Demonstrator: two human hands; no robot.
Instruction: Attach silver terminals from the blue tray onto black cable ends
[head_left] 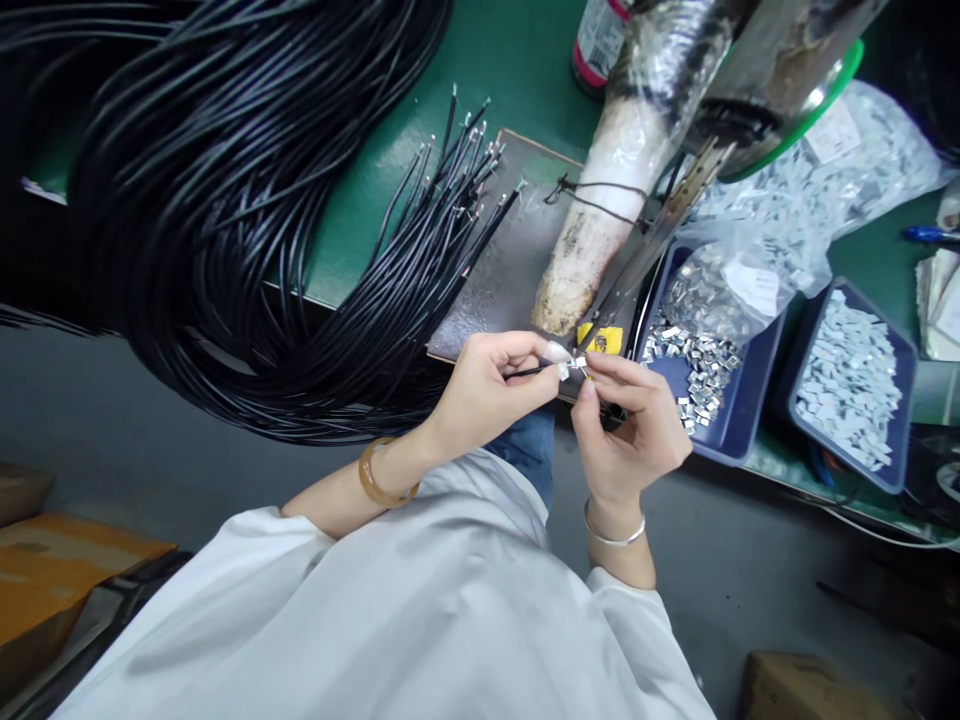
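My left hand [499, 385] is closed in a pinch on the end of a black cable [527, 373], a white wrap on one fingertip. At the cable's tip sits a small white and silvery piece [576, 364]. My right hand [630, 420] pinches at this piece from the other side, thumb and fingertips nearly together; a thin wire shows there. Just above the fingertips, the lower end of a narrow metal rod [637, 262] comes down beside a yellow patch [601, 340]. Fingers partly hide the exact contact.
A large bundle of black cables [225, 170] lies leftward on the green table [517, 70], stripped ends over a metal plate [517, 210]. A plastic-wrapped cylinder [600, 210] slants above. Rightward are a blue tray [739, 440] of metal clips and another tray [909, 400] of pale pieces.
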